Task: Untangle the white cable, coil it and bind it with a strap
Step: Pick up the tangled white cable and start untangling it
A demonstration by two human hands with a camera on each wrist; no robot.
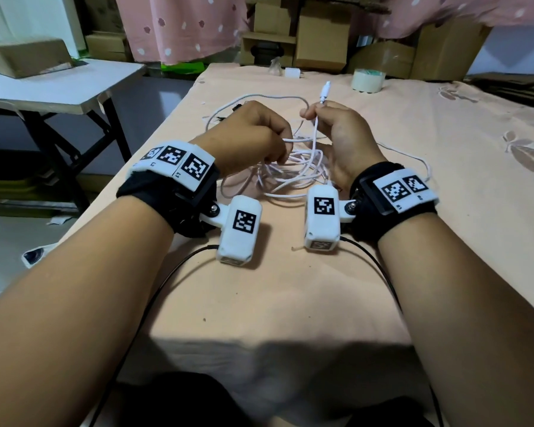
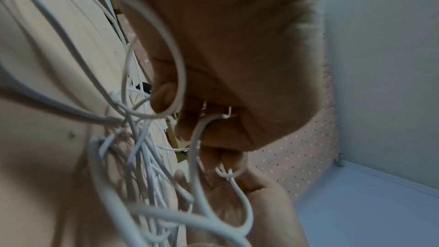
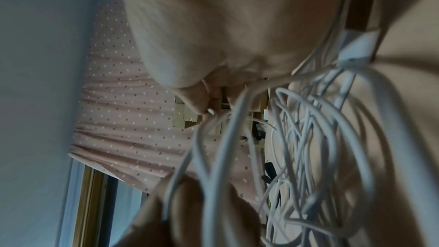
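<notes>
White cable (image 1: 293, 167) pinched by right hand (image 1: 342, 140) near its plug, strand gripped by left hand (image 1: 253, 137), tangle half hidden behind both, wrist views blurred.

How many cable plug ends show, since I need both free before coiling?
1 for sure: the white plug tip sticks up from the right hand, which pinches the thin white cable just below it. The other end may be hidden in the tangle.

Left hand (image 1: 253, 134) hides its own fingertips, so that grip's unreadable from the head view. Near loops of white cable (image 3: 308, 138) blur across both wrist views.
</notes>
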